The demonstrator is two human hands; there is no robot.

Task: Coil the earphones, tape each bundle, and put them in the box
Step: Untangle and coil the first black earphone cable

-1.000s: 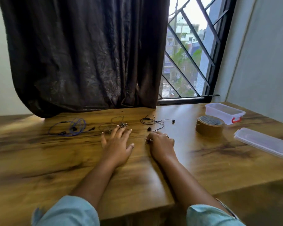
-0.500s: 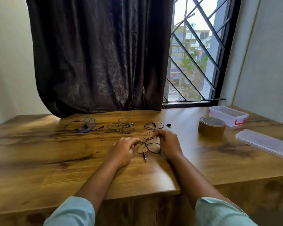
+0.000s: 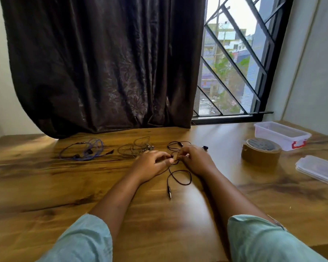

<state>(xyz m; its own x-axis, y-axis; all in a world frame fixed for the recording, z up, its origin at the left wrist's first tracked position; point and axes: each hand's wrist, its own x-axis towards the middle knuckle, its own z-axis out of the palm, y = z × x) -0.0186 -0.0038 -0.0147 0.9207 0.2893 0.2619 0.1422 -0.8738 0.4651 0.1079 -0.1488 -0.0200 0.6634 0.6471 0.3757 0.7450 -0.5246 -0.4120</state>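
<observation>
Black earphones [image 3: 180,178] lie uncoiled on the wooden table [image 3: 45,186], their plug pointing toward me. My left hand [image 3: 151,164] and my right hand [image 3: 196,160] meet over the cord, and each pinches it between fingertips near an earbud. Blue earphones [image 3: 85,150] lie loose at the far left. A brownish pair of earphones [image 3: 136,147] sits tangled just beyond my left hand. A roll of brown tape [image 3: 260,151] stands to the right. Behind it is the clear plastic box [image 3: 281,134] with a red clasp.
The box's clear lid [image 3: 319,170] lies flat at the right edge of the table. A dark curtain [image 3: 102,63] hangs at the back, touching the tabletop. A barred window [image 3: 233,63] is at the back right.
My hands drew the black earphones closer to me and came together on the cord. My left hand left the tabletop and now pinches the cord. The camera view shifted.
</observation>
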